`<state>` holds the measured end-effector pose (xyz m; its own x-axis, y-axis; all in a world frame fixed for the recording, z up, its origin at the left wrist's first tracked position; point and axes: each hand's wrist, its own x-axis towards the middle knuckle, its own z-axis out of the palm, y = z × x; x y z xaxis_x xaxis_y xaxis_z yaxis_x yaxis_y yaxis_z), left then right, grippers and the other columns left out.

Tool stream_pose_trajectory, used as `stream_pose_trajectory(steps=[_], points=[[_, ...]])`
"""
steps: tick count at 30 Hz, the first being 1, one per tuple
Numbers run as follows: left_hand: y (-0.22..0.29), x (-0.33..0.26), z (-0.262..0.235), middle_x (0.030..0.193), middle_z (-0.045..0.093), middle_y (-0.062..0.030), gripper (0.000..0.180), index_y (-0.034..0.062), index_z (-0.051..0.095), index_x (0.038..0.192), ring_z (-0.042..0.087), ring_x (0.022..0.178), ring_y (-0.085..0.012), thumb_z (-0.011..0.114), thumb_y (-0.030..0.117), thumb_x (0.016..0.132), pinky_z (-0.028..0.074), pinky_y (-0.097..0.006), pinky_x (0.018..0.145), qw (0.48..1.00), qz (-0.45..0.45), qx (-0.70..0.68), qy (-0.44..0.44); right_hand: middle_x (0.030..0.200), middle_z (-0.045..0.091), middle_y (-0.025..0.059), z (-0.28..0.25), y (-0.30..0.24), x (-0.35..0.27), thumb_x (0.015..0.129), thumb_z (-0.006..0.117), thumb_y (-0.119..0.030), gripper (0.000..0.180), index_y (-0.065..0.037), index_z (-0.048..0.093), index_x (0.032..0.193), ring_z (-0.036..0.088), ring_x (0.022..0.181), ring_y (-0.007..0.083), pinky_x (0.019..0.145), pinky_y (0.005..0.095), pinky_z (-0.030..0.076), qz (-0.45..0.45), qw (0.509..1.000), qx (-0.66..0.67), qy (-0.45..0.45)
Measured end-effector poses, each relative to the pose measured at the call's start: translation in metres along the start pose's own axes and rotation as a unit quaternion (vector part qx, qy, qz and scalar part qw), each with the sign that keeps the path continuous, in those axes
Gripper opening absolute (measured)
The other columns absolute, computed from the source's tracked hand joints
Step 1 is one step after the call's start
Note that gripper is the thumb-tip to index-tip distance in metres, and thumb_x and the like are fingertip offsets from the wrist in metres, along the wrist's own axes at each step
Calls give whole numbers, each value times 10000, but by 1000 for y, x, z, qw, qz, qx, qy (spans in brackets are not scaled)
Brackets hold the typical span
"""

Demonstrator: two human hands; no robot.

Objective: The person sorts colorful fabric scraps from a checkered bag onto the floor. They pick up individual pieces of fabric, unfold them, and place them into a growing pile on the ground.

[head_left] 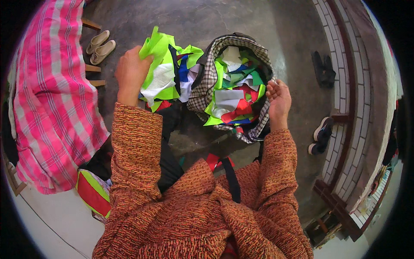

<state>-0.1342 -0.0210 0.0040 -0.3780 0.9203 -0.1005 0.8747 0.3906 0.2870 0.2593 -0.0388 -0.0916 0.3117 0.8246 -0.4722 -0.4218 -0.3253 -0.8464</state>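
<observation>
A cloth bag (201,96) with a brown-and-white checked lining stands open in front of me. It is full of fabric scraps (228,97) in neon green, white, red, blue and dark green. My left hand (133,71), left of the bag, is closed on a neon green fabric scrap (156,45). White, blue and black pieces hang beside and against that scrap. At the bag's right side, the curled fingers of my right hand (279,101) grip its rim. Part of the left fingers is hidden behind the green cloth.
A pink plaid cloth (56,95) covers furniture on the left, with beige shoes (102,52) beside its legs. Dark shoes (322,129) and black footwear (323,69) lie along the tiled ledge (340,82) on the right. Red scraps (213,160) lie near my lap.
</observation>
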Motion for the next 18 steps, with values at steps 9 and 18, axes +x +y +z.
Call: stream_pose_trajectory(steps=[9, 18], points=[[15, -8, 3, 1052, 619, -82, 274, 75, 624, 1000, 583, 992, -272, 671, 222, 774, 410, -420, 847, 985, 99, -115, 81, 1268, 486, 172, 15, 87, 82, 698, 746, -225, 584, -109, 525, 1226, 452, 1168, 345, 969, 442, 369, -221, 792, -565, -70], [54, -28, 7, 1098, 607, -135, 287, 67, 611, 1018, 549, 1064, -304, 694, 182, 769, 343, -445, 950, 972, 193, -116, 61, 1367, 374, 133, 57, 127, 86, 567, 826, -282, 884, -205, 406, 1341, 417, 1160, 411, 865, 523, 442, -125, 539, -789, -267]])
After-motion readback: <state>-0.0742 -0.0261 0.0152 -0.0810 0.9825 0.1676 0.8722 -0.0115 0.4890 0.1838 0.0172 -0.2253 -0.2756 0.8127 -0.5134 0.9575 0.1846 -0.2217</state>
